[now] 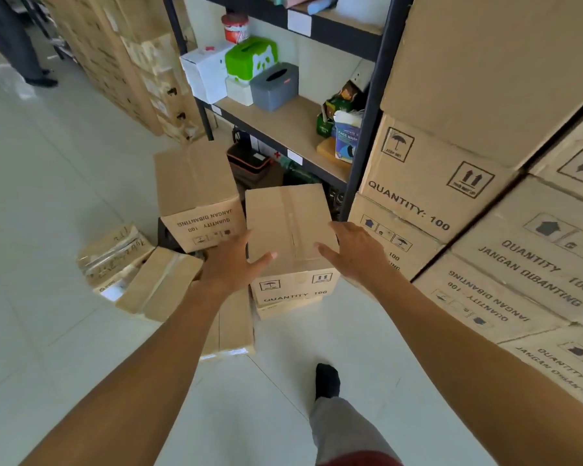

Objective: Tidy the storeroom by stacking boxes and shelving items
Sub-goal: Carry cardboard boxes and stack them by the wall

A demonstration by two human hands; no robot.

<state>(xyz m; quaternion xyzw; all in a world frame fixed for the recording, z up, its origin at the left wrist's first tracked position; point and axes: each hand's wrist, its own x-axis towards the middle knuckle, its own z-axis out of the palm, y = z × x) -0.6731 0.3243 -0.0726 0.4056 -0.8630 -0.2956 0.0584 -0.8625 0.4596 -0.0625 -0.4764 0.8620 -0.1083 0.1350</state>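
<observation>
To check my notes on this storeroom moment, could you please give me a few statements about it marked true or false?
1. The left hand and right hand are both open at the middle box. True.
2. The green tissue box sits on the floor. False: it is on the shelf.
3. The left box has upside-down print. True.
4. The grey tissue box is left of the green one. False: it is right of it.
</observation>
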